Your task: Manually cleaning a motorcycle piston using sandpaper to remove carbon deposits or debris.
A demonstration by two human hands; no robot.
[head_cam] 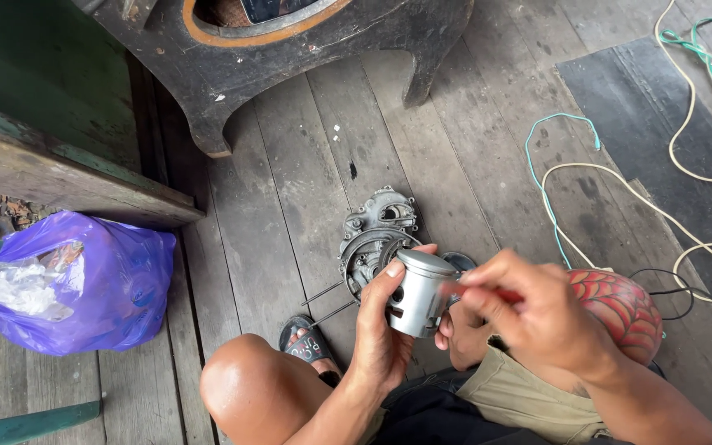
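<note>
My left hand (381, 325) grips a silver metal piston (419, 292), holding it upright by its skirt with the thumb near the crown. My right hand (537, 317) hovers just right of the piston and pinches a thin red-handled tool (492, 290), whose blurred tip touches the piston's upper side. Just behind the piston, a grey engine crankcase (372, 235) with two long studs (327, 303) lies on the wooden plank floor (306, 165). My bare knee (249, 383) and a sandalled foot (306, 342) are below the crankcase.
A purple plastic bag (84, 284) with clear plastic sits at left beside a green wooden frame (59, 156). A dark speaker cabinet (290, 58) stands at the top. Cream and green cords (620, 189) loop over a black mat (661, 124) at right. A red web-patterned ball (620, 309) lies by my right hand.
</note>
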